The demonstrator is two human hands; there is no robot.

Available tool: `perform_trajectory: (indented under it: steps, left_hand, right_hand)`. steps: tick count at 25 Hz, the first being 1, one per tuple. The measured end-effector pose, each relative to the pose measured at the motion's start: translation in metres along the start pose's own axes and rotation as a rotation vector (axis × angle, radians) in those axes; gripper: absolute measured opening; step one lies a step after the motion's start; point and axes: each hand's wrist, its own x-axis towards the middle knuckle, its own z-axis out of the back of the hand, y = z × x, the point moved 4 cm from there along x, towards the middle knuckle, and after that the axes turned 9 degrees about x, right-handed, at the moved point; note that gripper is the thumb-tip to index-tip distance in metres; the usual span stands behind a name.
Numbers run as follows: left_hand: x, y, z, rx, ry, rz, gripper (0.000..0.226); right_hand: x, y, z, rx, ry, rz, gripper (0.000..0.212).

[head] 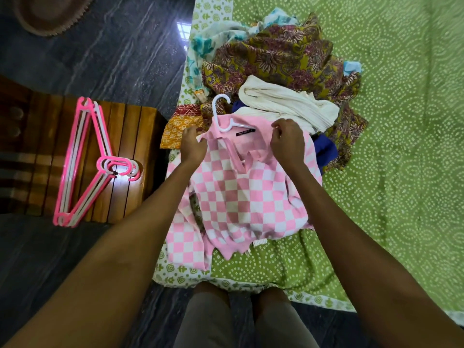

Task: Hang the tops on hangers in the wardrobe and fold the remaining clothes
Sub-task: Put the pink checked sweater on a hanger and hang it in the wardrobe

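Observation:
A pink-and-white checkered top (pixel 238 197) lies on the green bedsheet (pixel 389 146) at the bed's near edge. A white hanger (pixel 221 111) sits inside its neck, hook sticking out above the collar. My left hand (pixel 193 144) grips the top's left shoulder. My right hand (pixel 286 139) pinches the right shoulder near the collar. Behind the top lies a heap of clothes: a cream knit garment (pixel 283 104), an olive floral cloth (pixel 276 61), a blue piece (pixel 325 149) and an orange printed cloth (pixel 175 131).
Several pink and white hangers (pixel 85 162) lie stacked on a wooden stool (pixel 130 136) left of the bed. Dark stone floor (pixel 100 59) surrounds it, with a brown mat (pixel 47 13) at the top left. My knees (pixel 241 317) touch the bed's edge.

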Motion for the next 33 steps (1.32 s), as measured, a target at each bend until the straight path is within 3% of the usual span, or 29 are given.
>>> perform_trajectory:
  steps: [5,7,11,14,19,24,29,33]
  left_hand:
    - [0.032,-0.02,-0.018,-0.276,0.265,0.106,0.046]
    - [0.032,-0.024,-0.027,-0.208,0.329,0.098,0.048]
    - [0.024,-0.017,-0.029,-0.106,0.276,0.025,0.03]
    - [0.014,-0.011,-0.018,0.031,0.195,-0.073,0.026]
    - [-0.017,-0.016,0.013,0.358,0.053,-0.308,0.051]
    - [-0.063,-0.049,0.044,0.171,0.087,-0.452,0.058]
    - [-0.123,-0.105,0.092,0.003,0.06,-0.629,0.04]
    - [-0.179,-0.155,0.126,-0.126,-0.006,-0.72,0.014]
  right_hand:
    - [0.028,0.022,-0.041,-0.155,0.283,0.231,0.039]
    - [0.027,0.034,-0.062,-0.178,0.379,0.328,0.039]
    - [0.03,0.025,-0.088,-0.389,0.52,0.164,0.048]
    - [0.031,0.031,-0.083,-0.299,0.48,0.119,0.042]
    - [0.033,0.033,-0.019,0.006,0.324,0.108,0.023]
    - [0.007,0.049,0.042,0.091,0.348,0.195,0.022]
    - [-0.03,0.07,0.108,0.224,0.363,0.255,0.009]
    - [-0.059,0.087,0.16,0.233,0.388,0.313,0.021]
